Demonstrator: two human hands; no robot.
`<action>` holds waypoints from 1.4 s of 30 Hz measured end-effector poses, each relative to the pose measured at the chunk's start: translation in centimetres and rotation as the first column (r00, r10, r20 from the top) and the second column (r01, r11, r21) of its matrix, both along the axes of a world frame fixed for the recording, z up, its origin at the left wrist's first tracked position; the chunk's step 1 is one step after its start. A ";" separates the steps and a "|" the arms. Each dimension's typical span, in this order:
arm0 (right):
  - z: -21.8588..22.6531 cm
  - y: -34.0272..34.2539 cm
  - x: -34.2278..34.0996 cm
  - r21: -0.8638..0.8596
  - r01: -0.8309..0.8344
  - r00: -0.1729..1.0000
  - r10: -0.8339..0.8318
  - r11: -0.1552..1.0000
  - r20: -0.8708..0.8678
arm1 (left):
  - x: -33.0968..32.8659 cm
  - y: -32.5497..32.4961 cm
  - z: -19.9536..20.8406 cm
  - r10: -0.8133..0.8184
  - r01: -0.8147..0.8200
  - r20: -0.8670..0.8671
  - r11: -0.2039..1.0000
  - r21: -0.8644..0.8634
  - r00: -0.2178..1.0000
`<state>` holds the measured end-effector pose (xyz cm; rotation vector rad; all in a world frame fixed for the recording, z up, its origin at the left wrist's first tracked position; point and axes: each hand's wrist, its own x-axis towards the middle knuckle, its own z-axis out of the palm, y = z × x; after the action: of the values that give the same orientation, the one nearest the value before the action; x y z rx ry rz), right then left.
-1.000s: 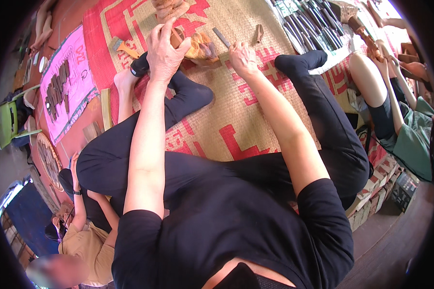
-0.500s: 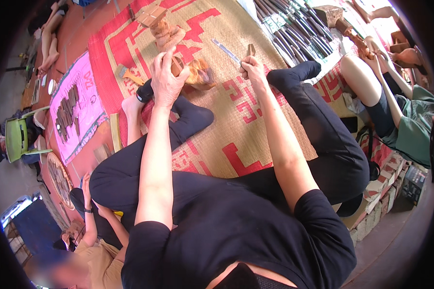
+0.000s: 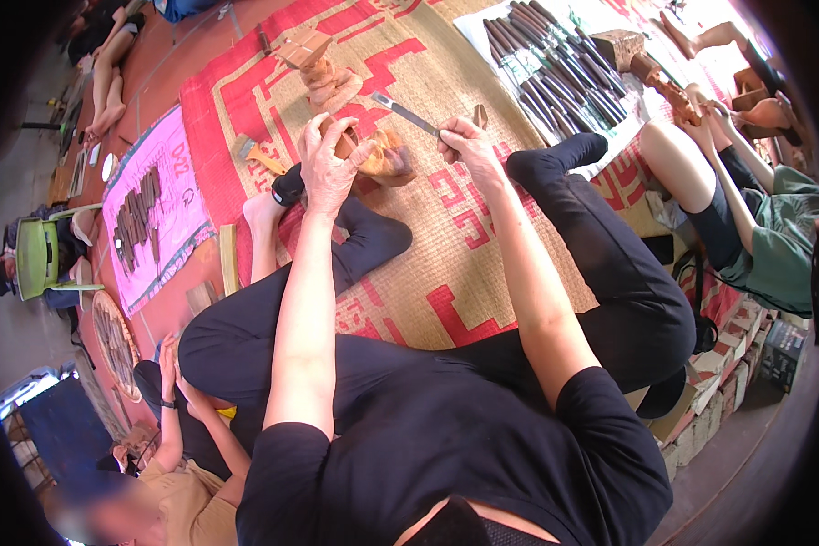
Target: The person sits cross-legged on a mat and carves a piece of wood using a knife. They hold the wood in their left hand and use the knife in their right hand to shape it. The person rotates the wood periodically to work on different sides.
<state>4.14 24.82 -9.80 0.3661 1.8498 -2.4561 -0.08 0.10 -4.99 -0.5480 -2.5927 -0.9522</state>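
Note:
My left hand grips a carved wooden piece, its fingers curled over the top; part of the wood is hidden under them. The piece shows orange-yellow and darker brown patches and rests at the mat near my foot. In my right hand is a carving chisel, closed in the fist, its flat metal blade pointing left above the carving. A short dark end shows just above that hand. The blade and the wood appear apart. Beyond my left hand stands another wooden carving with a blocky top.
A woven mat with red patterns lies under my legs. A brush lies left of my hand. Many dark-handled tools lie on a cloth at far right, others on a pink cloth. People sit on both sides, the right one holding wood.
The chisel has swung left and lower, its tip closer to the carving. My right hand has moved slightly left and down. My left hand keeps its hold; the whole view has shifted a little.

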 end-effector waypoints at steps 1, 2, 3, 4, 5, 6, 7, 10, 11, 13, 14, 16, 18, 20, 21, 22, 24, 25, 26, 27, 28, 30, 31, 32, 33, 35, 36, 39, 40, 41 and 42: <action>0.1 -0.2 0.0 0.007 -0.008 1.000 0.008 1.000 0.001 | -0.1 -0.1 -0.1 -0.001 0.001 -0.003 1.000 0.020 1.000; 0.2 -0.3 0.0 0.015 -0.016 1.000 0.016 1.000 0.003 | -0.1 -0.1 -0.1 -0.002 0.003 -0.006 0.999 0.041 1.000; 0.3 -0.5 -0.1 0.023 -0.023 1.000 0.023 0.999 0.004 | -0.2 -0.1 -0.2 -0.007 0.008 -0.010 0.998 0.067 1.000; 0.3 -0.7 -0.1 0.046 -0.039 0.999 0.039 0.998 0.007 | -0.4 -0.2 -0.3 -0.010 0.011 -0.014 0.996 0.090 1.000; 0.4 -0.8 -0.1 0.069 -0.055 0.998 0.054 0.996 0.011 | -0.5 -0.2 -0.4 -0.013 0.015 -0.018 0.993 0.113 1.000; 0.4 -0.9 -0.1 0.093 -0.070 0.998 0.069 0.993 0.015 | -0.7 -0.2 -0.5 -0.013 0.015 -0.012 0.991 0.130 1.000; 0.2 -1.1 0.0 0.109 -0.079 0.997 0.076 0.991 0.032 | -0.7 -0.3 -0.5 -0.013 0.013 -0.004 0.990 0.142 1.000; -0.3 -1.3 0.4 0.134 -0.123 0.991 0.116 0.983 0.060 | -0.7 -0.4 -0.5 -0.020 0.019 0.005 0.990 0.142 1.000; -0.4 -1.3 0.5 0.119 -0.124 0.992 0.119 0.985 0.051 | -0.7 -0.5 -0.4 -0.024 0.023 0.008 0.990 0.136 1.000; -0.6 -1.2 1.0 0.087 -0.120 0.992 0.118 0.989 0.034 | -0.6 -0.2 0.0 -0.024 0.021 0.024 0.992 0.121 0.999; -0.9 -1.1 1.0 0.069 -0.113 0.994 0.111 0.991 0.024 | -0.6 -0.1 0.2 -0.027 0.023 0.034 0.993 0.113 0.999; -1.7 -1.0 0.9 0.031 -0.097 0.995 0.097 0.995 0.002 | -0.6 0.2 0.3 -0.049 0.043 0.050 0.992 0.117 0.998; -2.2 -0.5 1.0 0.021 -0.103 0.995 0.103 0.994 0.016 | -0.9 0.7 0.3 -0.058 0.051 0.058 0.991 0.125 0.997; -2.3 -0.5 1.0 0.004 -0.112 0.993 0.112 0.994 0.029 | -1.0 0.9 0.5 -0.047 0.039 0.058 0.990 0.133 0.997; -2.4 -0.5 0.9 -0.004 -0.117 0.992 0.118 0.993 0.037 | -1.1 1.0 0.6 -0.049 0.040 0.075 0.992 0.121 0.996; -2.3 -0.7 0.7 -0.013 -0.131 0.991 0.131 0.991 0.039 | -1.1 0.7 0.9 -0.043 0.033 0.088 0.994 0.107 0.995; -2.3 -0.6 1.0 0.082 -0.142 0.988 0.135 0.987 0.076 | -1.1 0.4 0.5 -0.049 0.037 0.108 0.993 0.111 0.993; -2.1 -1.0 0.7 0.122 -0.166 0.985 0.158 0.979 0.076 | -1.2 0.2 0.1 -0.045 0.033 0.101 0.993 0.116 0.994; -1.8 -1.3 0.9 0.146 -0.145 0.988 0.135 0.979 0.078 | -1.2 0.1 0.0 -0.036 0.030 0.086 0.997 0.074 0.996; -1.5 -1.5 1.1 0.153 -0.143 0.989 0.134 0.978 0.063 | -0.6 0.2 -0.2 -0.018 -0.014 0.166 0.981 0.192 0.986; -1.7 -1.3 1.0 0.158 -0.118 0.990 0.105 0.980 0.093 | -0.2 0.9 1.2 -0.008 -0.051 0.254 0.974 0.222 0.967; -2.2 -0.9 1.0 0.072 -0.091 0.996 0.091 0.993 0.011 | -1.0 0.4 1.3 -0.079 0.069 0.067 0.987 0.145 0.995; -2.0 -0.4 1.0 0.133 -0.119 0.993 0.118 0.984 0.010 | -0.9 0.7 1.9 -0.091 0.078 0.072 0.982 0.175 0.993; -2.2 -0.1 0.9 0.112 -0.141 0.990 0.143 0.984 -0.007 | -0.8 0.9 1.3 -0.055 0.055 0.000 0.991 0.124 0.998; -2.4 0.2 0.7 0.096 -0.158 0.987 0.160 0.983 -0.012 | -0.6 0.8 0.8 -0.045 0.046 -0.011 0.991 0.127 0.999; -2.9 0.8 0.7 0.117 -0.214 0.977 0.214 0.970 0.016 | 0.1 1.0 0.7 -0.038 0.034 0.022 0.989 0.146 0.999; -3.3 0.9 0.5 0.093 -0.234 0.972 0.236 0.968 -0.013 | 0.4 0.9 0.7 -0.031 0.025 0.035 0.990 0.139 0.999; -3.1 1.8 0.7 0.013 -0.241 0.970 0.240 0.970 0.042 | 0.5 1.2 0.8 -0.049 0.041 0.061 0.991 0.131 0.997; -3.4 1.9 0.8 -0.142 -0.212 0.975 0.219 0.967 0.039 | 0.4 1.3 0.8 -0.061 0.053 0.055 0.990 0.129 0.997; -3.5 2.2 0.8 -0.214 -0.173 0.982 0.186 0.961 0.040 | 0.3 1.3 0.9 -0.073 0.066 0.049 0.990 0.127 0.996; -3.7 2.5 0.9 -0.286 -0.134 0.987 0.153 0.949 0.043 | 0.3 1.2 0.8 -0.090 0.084 0.050 0.989 0.124 0.995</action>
<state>5.01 27.30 -13.50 0.2805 1.4183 -2.5242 0.18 1.34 -4.15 -0.6145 -2.5555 -1.1615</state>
